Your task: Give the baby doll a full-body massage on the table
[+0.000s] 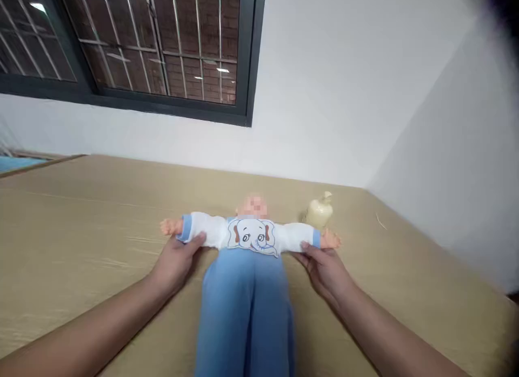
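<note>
A baby doll (pixel 254 206) lies on its back on the tan surface, its arms stretched out to both sides. It wears a white top (pixel 251 235) with an elephant face on the chest and blue cuffs, and light blue trousers (pixel 247 301). My left hand (pixel 178 258) is closed around the sleeved arm on the left, near the cuff, thumb on top. On the other side, my right hand (pixel 324 266) grips the other sleeved arm beside its cuff, with the fingers underneath. The doll's face is blurred out.
A pale yellow pump bottle (pixel 319 210) stands behind the doll's right-side arm. The tan covered surface (pixel 121 204) meets a white wall (pixel 324 96) at the back. A dark-framed barred window (pixel 162 47) is above. Something blue (pixel 18 163) shows at the far left.
</note>
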`<state>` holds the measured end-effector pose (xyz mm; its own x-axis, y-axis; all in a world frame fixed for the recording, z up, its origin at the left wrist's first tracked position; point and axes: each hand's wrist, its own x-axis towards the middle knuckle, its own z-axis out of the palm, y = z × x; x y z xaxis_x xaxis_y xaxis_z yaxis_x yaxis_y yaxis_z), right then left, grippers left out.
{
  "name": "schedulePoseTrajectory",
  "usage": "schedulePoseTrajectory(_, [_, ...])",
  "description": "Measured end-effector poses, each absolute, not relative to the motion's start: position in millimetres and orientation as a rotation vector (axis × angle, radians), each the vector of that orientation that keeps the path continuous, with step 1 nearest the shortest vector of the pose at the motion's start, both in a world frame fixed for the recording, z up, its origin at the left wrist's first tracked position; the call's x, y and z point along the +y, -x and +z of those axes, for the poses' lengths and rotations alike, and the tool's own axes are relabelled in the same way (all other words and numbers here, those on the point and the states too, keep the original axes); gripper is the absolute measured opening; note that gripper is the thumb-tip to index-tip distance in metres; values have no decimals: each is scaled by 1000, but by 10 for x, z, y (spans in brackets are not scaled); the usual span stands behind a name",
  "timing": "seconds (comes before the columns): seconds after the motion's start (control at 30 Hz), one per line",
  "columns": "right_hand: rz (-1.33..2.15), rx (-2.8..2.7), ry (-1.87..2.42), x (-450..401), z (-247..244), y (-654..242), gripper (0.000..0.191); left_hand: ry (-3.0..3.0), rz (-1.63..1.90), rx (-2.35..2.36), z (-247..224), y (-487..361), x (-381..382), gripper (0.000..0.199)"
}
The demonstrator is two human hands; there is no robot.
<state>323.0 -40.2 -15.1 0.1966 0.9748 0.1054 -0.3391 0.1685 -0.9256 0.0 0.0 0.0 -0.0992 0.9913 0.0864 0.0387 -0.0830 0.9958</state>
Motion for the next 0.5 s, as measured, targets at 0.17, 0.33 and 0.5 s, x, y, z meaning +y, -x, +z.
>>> schedulePoseTrajectory(0.17, [717,-1267,1172,-539,-195,-3149,47,-1839,1210,1387,-65,84,-74,43])
schedulePoseTrajectory(0.33, [346,-1717,1190,-651,-261,-3140,57,-2648,1008,1239,-64,72,-150,50])
schedulePoseTrajectory(0.5, [7,-2092,1206,-664,-249,-3124,83,-2981,684,1278,-25,-9,-200,62])
